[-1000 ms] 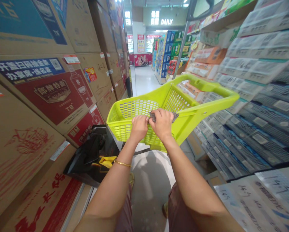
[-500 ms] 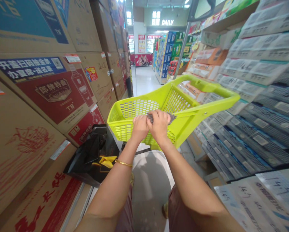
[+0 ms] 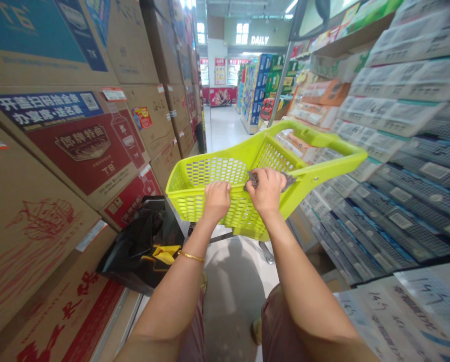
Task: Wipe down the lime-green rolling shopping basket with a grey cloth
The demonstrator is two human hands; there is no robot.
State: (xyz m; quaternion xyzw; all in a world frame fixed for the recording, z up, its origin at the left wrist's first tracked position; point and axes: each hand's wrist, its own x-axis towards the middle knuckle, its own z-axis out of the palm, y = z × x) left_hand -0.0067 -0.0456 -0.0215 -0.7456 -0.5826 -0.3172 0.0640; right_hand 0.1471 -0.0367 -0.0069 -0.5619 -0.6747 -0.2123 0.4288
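A lime-green plastic shopping basket (image 3: 195, 193) on wheels stands tilted in the aisle in front of me, its handle (image 3: 323, 143) to the right. My left hand (image 3: 216, 199) grips the near rim of the basket, fingers curled over the edge. A little to its right, my right hand (image 3: 266, 190) presses a grey cloth (image 3: 287, 179) against the same rim. The cloth's edge sticks out past my fingers.
Stacked cardboard boxes (image 3: 78, 146) wall the left side. A black bag with a yellow strap (image 3: 149, 244) lies on the floor beside them. Shelves of packed goods (image 3: 398, 166) line the right. The aisle floor (image 3: 223, 125) runs ahead toward more displays.
My right hand has slid the cloth to the right along the basket's rim, away from my left hand. The left hand has kept its grip in the same spot.
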